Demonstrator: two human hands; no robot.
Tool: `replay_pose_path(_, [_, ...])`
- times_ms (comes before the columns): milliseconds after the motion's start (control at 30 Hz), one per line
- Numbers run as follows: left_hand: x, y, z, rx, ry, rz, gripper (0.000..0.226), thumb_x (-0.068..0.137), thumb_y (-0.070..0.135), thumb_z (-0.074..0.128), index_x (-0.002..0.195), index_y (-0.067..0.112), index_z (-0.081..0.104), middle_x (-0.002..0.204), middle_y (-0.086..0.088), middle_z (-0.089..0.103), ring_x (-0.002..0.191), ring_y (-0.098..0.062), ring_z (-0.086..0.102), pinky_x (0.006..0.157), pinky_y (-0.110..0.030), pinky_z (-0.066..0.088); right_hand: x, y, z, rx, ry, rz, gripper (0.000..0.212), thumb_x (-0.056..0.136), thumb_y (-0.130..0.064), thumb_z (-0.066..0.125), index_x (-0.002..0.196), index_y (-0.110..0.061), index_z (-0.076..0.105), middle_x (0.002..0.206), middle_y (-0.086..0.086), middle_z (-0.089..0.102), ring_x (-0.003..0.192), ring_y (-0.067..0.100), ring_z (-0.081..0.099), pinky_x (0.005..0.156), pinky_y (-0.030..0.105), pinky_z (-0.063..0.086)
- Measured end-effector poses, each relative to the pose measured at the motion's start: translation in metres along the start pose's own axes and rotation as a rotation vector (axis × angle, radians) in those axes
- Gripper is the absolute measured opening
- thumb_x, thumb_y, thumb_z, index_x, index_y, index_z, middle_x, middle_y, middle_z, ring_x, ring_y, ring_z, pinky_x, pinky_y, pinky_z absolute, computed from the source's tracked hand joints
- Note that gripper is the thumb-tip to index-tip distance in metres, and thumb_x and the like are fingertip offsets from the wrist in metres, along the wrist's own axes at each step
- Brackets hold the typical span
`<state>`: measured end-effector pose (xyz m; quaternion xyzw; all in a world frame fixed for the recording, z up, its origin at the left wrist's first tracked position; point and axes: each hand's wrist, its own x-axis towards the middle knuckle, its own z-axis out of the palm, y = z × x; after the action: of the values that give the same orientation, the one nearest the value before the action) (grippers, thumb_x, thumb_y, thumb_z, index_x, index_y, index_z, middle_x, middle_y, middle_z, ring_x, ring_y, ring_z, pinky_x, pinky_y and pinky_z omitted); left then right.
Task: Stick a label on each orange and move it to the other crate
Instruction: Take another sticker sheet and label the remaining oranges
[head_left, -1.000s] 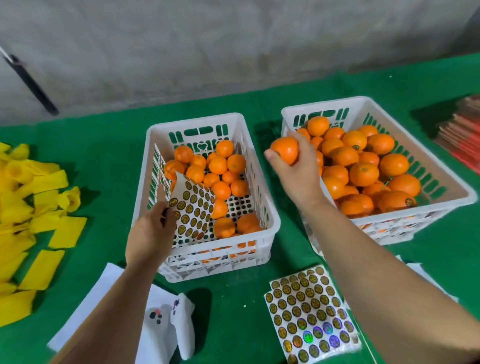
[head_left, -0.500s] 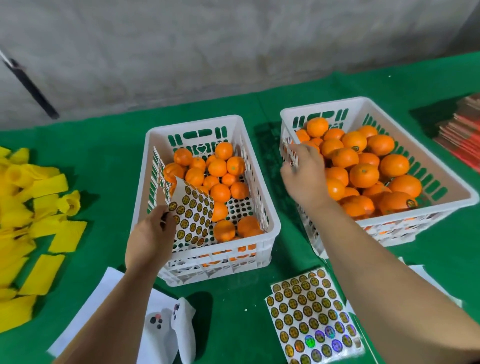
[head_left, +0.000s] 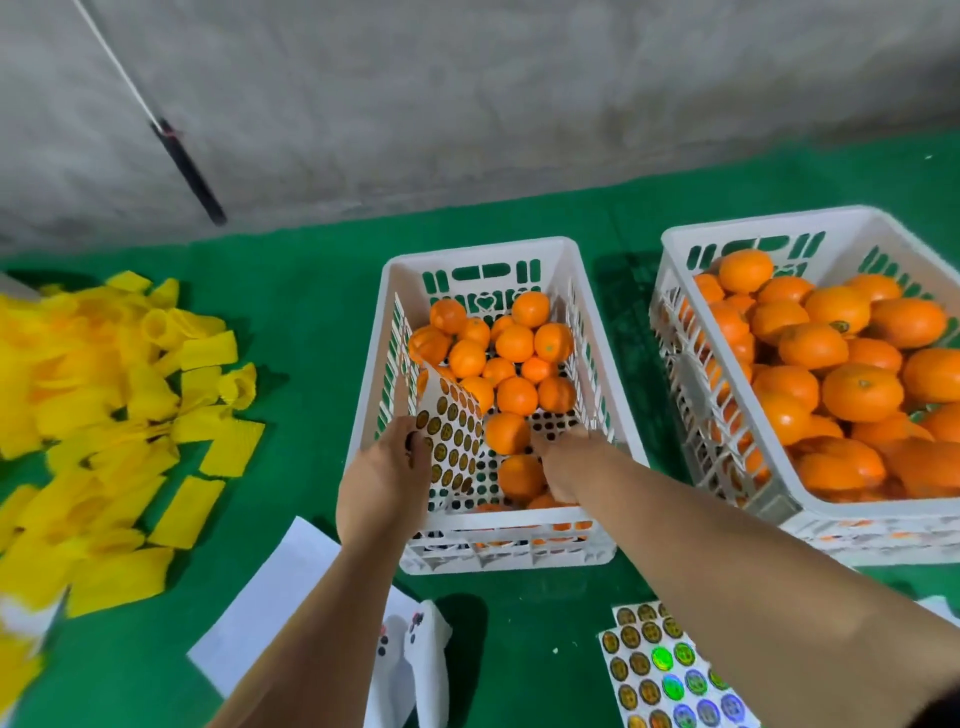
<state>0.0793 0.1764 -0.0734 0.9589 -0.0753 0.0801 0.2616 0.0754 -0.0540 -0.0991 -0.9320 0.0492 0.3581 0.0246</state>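
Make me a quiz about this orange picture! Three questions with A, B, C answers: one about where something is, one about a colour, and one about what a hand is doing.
1. Where is the sticker sheet that the left hand holds?
A. Over the left crate
B. Inside the right crate
C. On the yellow pile

2. What colour is the cloth under the crates?
A. Red
B. Green
C. Blue

3. What is the right hand doing?
A. Resting flat on the cloth
B. Holding a sticker sheet
C. Reaching down among the oranges in the left crate

Answers:
1 A, the sheet stands inside that crate's near left corner.
2 B, green shows all around both crates.
3 C, the hand is low in the crate, touching the oranges there.
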Motion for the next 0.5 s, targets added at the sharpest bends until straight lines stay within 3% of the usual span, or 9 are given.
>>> replay_pose_path(100, [0.000,0.002,-0.001,0.002,-0.019,-0.021,0.020,0.109,0.035,0.045,0.104,0.030,0.064,0.062,0.005,0.060,0.047,-0.014,0.057,0.042,-0.025,0.034,0.010,-0.001,0.006,-0.204,-0.002,0.056,0.067,0.100,-0.011,0.051,0.162,-0.012,0.027,0.164,0.018,0.026,0.150,0.041,0.021,0.124,0.052,0.020])
replay_pose_path(200, [0.002,0.002,-0.001,0.029,-0.027,-0.011,0.022,0.109,0.035,0.044,0.103,0.029,0.064,0.064,0.007,0.061,0.049,-0.015,0.058,0.042,-0.026,0.037,0.009,0.000,0.004,-0.298,-0.007,0.075,0.065,0.097,-0.010,0.052,0.160,-0.012,0.033,0.167,0.019,0.011,0.152,0.045,0.012,0.125,0.057,0.021])
replay_pose_path(267, [0.001,0.003,-0.003,0.037,-0.028,-0.010,0.021,0.109,0.034,0.045,0.101,0.028,0.064,0.065,0.007,0.061,0.049,-0.014,0.058,0.042,-0.026,0.036,0.001,-0.003,0.000,-0.250,-0.016,0.053,0.068,0.099,-0.009,0.051,0.163,-0.015,0.026,0.168,0.020,0.013,0.151,0.045,0.020,0.122,0.055,0.029])
replay_pose_path(333, [0.000,0.003,-0.004,0.035,-0.022,-0.008,0.021,0.109,0.033,0.045,0.101,0.027,0.063,0.066,0.007,0.061,0.050,-0.013,0.057,0.042,-0.027,0.037,0.000,-0.004,0.002,-0.129,-0.041,0.033,0.064,0.107,-0.013,0.046,0.165,-0.017,0.020,0.165,0.017,0.030,0.145,0.036,0.039,0.114,0.043,0.038])
replay_pose_path(400, [0.000,0.003,-0.004,0.030,-0.017,0.004,0.020,0.109,0.032,0.046,0.100,0.026,0.063,0.066,0.007,0.060,0.049,-0.014,0.057,0.042,-0.028,0.037,-0.005,-0.005,0.000,-0.052,-0.079,0.054,0.054,0.111,-0.022,0.041,0.163,-0.016,0.027,0.156,0.010,0.046,0.138,0.028,0.049,0.107,0.036,0.041])
replay_pose_path(500, [0.000,0.002,-0.003,0.020,-0.011,0.008,0.019,0.109,0.031,0.047,0.101,0.028,0.063,0.065,0.007,0.060,0.048,-0.013,0.056,0.041,-0.027,0.035,-0.035,-0.011,-0.019,0.068,-0.101,0.029,0.046,0.112,-0.027,0.041,0.153,-0.007,0.042,0.154,0.011,0.049,0.140,0.029,0.047,0.104,0.032,0.040])
